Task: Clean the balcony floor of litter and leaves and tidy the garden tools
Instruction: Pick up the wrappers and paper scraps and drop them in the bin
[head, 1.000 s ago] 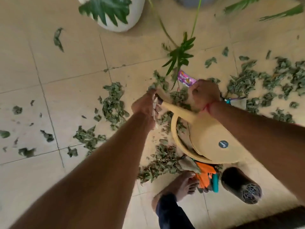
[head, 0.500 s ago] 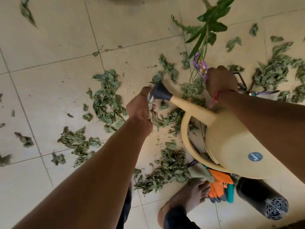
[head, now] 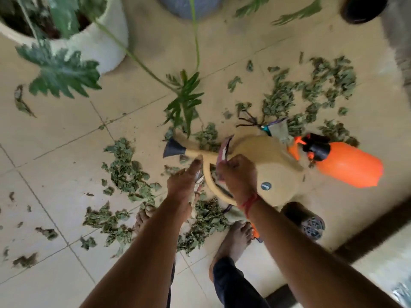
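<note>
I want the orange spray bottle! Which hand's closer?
Right. The right hand is over the watering can beside the orange spray bottle; the left hand lies beyond the can's handle.

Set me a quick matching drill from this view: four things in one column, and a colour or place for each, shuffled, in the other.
Things:
1. watering can
2. spray bottle
3. plant pot
4. wrapper

Colour or place:
A. pinched in the right hand
B. orange, with a black top
C. beige, with a black spout tip
D. white, at the top left of the view

Pairs: 1-C, 2-B, 3-D, 4-A
</note>
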`<state>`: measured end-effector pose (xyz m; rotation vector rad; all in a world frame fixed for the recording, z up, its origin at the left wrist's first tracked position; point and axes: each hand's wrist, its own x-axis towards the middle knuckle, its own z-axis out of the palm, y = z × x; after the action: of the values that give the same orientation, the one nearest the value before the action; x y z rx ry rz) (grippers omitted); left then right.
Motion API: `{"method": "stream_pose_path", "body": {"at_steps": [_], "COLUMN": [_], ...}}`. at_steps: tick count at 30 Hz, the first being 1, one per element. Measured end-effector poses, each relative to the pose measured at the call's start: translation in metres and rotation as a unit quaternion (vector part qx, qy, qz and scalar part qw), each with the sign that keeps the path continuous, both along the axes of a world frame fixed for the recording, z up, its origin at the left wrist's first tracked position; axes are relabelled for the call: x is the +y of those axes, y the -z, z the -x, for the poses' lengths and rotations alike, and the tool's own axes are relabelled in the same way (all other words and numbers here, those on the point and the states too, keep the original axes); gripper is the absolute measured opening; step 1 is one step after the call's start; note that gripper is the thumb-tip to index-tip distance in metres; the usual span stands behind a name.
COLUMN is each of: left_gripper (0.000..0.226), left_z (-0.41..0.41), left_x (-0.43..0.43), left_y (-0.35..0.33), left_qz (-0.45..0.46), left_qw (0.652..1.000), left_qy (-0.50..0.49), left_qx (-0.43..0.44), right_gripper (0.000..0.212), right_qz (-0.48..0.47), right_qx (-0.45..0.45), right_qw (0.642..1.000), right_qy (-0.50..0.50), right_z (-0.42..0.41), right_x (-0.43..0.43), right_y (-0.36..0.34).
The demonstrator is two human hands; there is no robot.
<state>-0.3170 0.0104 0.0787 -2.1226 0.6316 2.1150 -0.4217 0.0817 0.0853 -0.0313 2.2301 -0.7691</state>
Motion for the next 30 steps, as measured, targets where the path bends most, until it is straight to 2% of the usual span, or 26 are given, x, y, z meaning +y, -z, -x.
{"method": "stream_pose_path", "body": {"at_steps": [2,5,6,7,11,16,18,19,24,26,28,30], "left_gripper": [0.056,0.082,0.082,0.071,0.039,0.013,0.01,0.013,0.026,0.017,0.016,0.01], "left_z": [0.003,0.004,0.004,0.004,-0.002,-0.03,-0.049,-0.06,-0.112,-0.134,-0.156,-0.178], "left_x": [0.007,0.013,0.014,0.015,0.018,0.028,0.037,0.043,0.068,0.077,0.084,0.092], "left_y": [-0.02,-0.051,-0.061,-0.075,-0.129,-0.194,-0.214,-0.223,-0.265,-0.279,-0.294,-0.314], "left_qz": [-0.005,-0.022,-0.029,-0.036,-0.036,-0.026,-0.027,-0.028,-0.008,0.009,0.03,0.042], "left_qw": [0.998,0.993,0.99,0.986,0.979,0.978,0.977,0.977,0.98,0.982,0.986,0.991], "left_qy": [0.055,0.106,0.124,0.142,0.183,0.194,0.197,0.197,0.189,0.184,0.159,0.123], "left_qx": [0.008,0.049,0.064,0.077,0.079,0.072,0.075,0.076,0.061,0.046,0.033,0.025], "right_gripper": [0.023,0.013,0.016,0.018,0.029,0.021,0.022,0.026,0.038,0.031,0.014,0.02], "right_qz": [0.025,0.078,0.09,0.1,0.122,0.053,-0.004,-0.006,0.109,0.132,0.153,0.148], "right_qx": [-0.063,-0.108,-0.122,-0.129,-0.132,-0.139,-0.119,-0.116,-0.176,-0.18,-0.169,-0.159], "right_qw": [0.995,0.978,0.971,0.966,0.966,0.984,0.991,0.991,0.966,0.961,0.961,0.967], "right_qy": [0.07,0.161,0.184,0.199,0.186,0.102,0.056,0.064,0.157,0.161,0.156,0.13], "right_z": [-0.014,-0.026,-0.029,-0.032,-0.047,-0.086,-0.108,-0.119,-0.172,-0.194,-0.218,-0.235], "right_x": [0.016,0.034,0.038,0.043,0.059,0.087,0.098,0.104,0.104,0.106,0.112,0.116], "right_y": [-0.019,-0.055,-0.067,-0.079,-0.13,-0.193,-0.209,-0.215,-0.277,-0.297,-0.316,-0.333]}}
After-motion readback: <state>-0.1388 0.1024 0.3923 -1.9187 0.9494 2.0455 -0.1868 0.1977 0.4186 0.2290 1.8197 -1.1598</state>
